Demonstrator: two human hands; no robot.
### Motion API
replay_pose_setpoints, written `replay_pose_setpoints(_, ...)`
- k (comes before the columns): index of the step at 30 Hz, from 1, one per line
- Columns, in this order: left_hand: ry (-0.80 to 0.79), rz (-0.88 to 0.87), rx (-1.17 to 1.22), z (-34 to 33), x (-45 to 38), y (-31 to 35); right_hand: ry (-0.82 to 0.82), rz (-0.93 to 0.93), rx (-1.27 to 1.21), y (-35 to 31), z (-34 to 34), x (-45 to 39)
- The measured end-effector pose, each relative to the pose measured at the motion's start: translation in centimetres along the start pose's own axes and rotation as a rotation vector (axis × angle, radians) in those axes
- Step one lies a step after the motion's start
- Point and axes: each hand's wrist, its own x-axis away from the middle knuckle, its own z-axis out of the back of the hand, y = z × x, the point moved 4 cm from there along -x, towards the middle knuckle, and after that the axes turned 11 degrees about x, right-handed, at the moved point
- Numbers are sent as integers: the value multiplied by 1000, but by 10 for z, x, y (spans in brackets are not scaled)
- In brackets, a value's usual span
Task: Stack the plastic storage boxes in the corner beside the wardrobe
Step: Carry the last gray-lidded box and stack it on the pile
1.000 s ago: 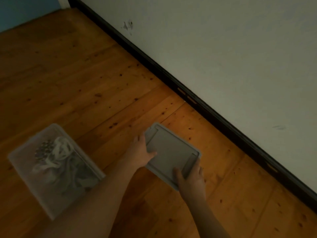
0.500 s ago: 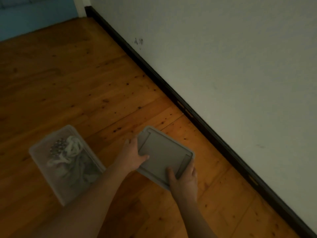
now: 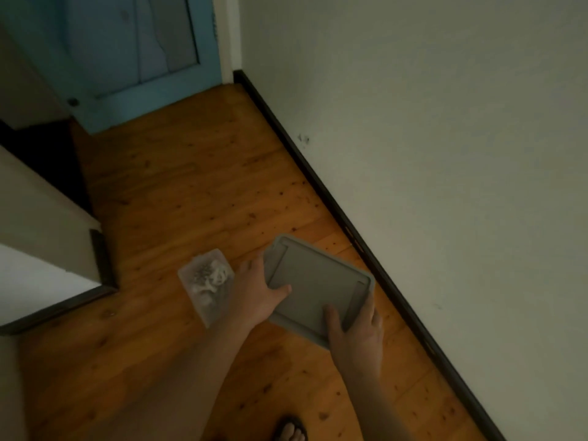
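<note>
Held above the floor (image 3: 178,192) near the skirting board (image 3: 337,205), the grey lidded box (image 3: 315,291) looks light, rigid and smooth, so left hand (image 3: 257,294) and right hand (image 3: 359,329) clasp its opposite edges

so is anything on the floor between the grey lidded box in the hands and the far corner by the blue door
Nothing visible. Both hands, left and right, hold the grey lidded plastic box, and the wooden floor ahead along the dark skirting board is bare. The clear plastic box of items sits off to the left.
</note>
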Motion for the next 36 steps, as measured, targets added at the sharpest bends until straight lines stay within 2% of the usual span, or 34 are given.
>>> replay_pose_setpoints(8,119,1,53,122,125,94,26,68,-47,-83,142,88)
replay_pose_setpoints(16,252,-9,54,199,236,131,34,196,-73,-134,237,152)
replay_pose_setpoints(25,441,-12,89,234,354,148,30,406,-138,-151,294,217)
replay_pose_setpoints(30,595,25,137,229,434,139,12,578,-188,-142,315,258)
replay_pose_setpoints(36,752,20,192,221,528,124,22,685,-231,-132,331,314)
